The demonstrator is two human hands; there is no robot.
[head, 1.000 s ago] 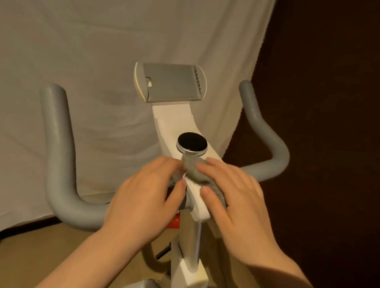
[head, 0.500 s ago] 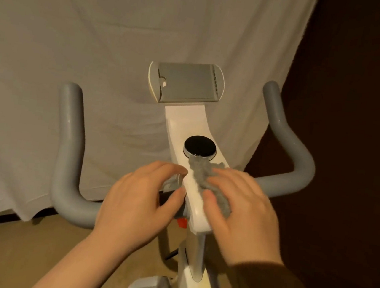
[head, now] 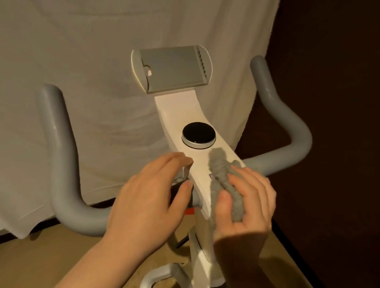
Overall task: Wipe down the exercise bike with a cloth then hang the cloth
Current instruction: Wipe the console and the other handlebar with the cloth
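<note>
Head view, looking down on the exercise bike (head: 182, 116). White centre console slopes toward the camera; black round knob (head: 198, 135) with a silver rim sits on it. Grey tablet holder (head: 172, 69) stands at the far end of the console.

Right hand (head: 246, 205) grips a bunched grey cloth (head: 224, 181), thumb across it, cloth lying on the right edge of the console just below the knob. Left hand (head: 150, 201) sits against the console's left edge, fingers curled over the edge.

Grey handlebars (head: 63, 157) curve up on both sides. Pale sheet (head: 78, 34) hangs behind; tan floor (head: 34, 256) below.
</note>
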